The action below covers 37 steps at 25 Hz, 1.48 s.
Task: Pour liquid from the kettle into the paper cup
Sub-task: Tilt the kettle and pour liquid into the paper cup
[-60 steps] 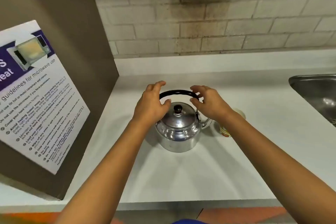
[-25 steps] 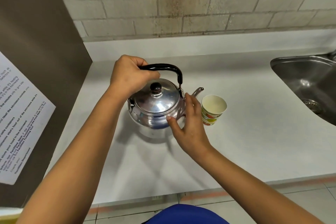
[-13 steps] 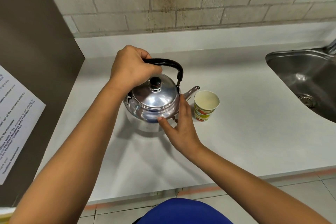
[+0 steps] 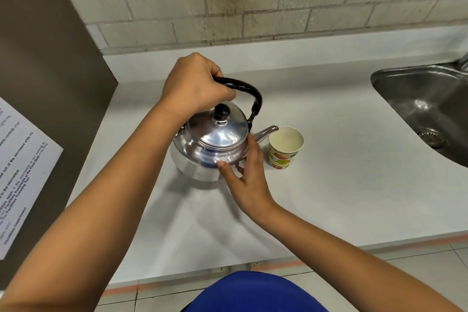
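A shiny steel kettle (image 4: 210, 149) with a black arched handle and black lid knob hangs just above the white counter (image 4: 342, 185), tilted slightly to the right. My left hand (image 4: 195, 86) is closed around the left part of the handle. My right hand (image 4: 247, 177) rests with spread fingers against the kettle's front right side, near the base of the spout. The spout tip reaches the left rim of a paper cup (image 4: 285, 147) with a fruit print, which stands upright on the counter. No stream of liquid is visible.
A steel sink (image 4: 430, 109) is set into the counter at the right. A brown cabinet side (image 4: 50, 71) with a printed notice (image 4: 22, 170) stands at the left. A brick wall runs behind, and the counter's front edge is close to my body.
My left hand took the handle and lifted the kettle. My right hand moved from the handle to the kettle's side. The spout has come closer to the cup's rim.
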Tool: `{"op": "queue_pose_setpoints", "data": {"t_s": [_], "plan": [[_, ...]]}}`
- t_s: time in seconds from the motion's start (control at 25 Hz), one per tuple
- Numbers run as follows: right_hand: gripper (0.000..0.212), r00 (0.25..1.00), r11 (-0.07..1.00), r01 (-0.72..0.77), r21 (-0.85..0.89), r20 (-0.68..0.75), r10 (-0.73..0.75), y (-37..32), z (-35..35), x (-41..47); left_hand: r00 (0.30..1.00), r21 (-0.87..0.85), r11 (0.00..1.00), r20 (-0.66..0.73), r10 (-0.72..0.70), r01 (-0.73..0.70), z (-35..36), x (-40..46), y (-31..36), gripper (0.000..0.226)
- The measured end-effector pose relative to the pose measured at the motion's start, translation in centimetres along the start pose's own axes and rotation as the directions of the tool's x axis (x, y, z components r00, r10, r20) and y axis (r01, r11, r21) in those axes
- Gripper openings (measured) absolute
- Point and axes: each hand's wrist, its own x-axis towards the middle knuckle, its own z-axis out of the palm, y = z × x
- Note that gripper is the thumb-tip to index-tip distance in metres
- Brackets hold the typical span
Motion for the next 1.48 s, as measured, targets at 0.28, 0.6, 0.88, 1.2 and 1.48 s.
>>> {"op": "queue_pose_setpoints", "data": {"t_s": [0.28,0.6,0.88,1.2,1.48], "plan": [[0.082,1.000,0.998,-0.003,0.060,-0.011,0.003,0.1,0.3,-0.2,0.999,0.071,0.997,0.017,0.037,-0.039,0.1,0.0,0.9,0.009],[0.080,1.000,0.992,0.019,0.128,-0.017,-0.017,0.0,0.0,-0.3,0.997,0.108,0.991,0.032,0.076,-0.079,-0.2,-0.4,2.0,0.008],[0.077,1.000,0.981,0.018,0.195,-0.005,-0.018,-0.1,-0.4,-0.1,0.996,0.146,0.985,0.031,0.084,-0.087,0.1,-0.4,2.8,0.012],[0.074,0.999,0.960,0.044,0.277,-0.005,-0.045,-0.5,-0.4,0.1,0.994,0.217,0.971,0.051,0.095,-0.104,0.4,0.2,4.0,0.019],[0.069,0.996,0.917,0.088,0.388,-0.037,-0.080,-0.7,0.0,0.1,0.986,0.279,0.947,0.081,0.145,-0.162,0.8,0.5,4.9,0.024]]}}
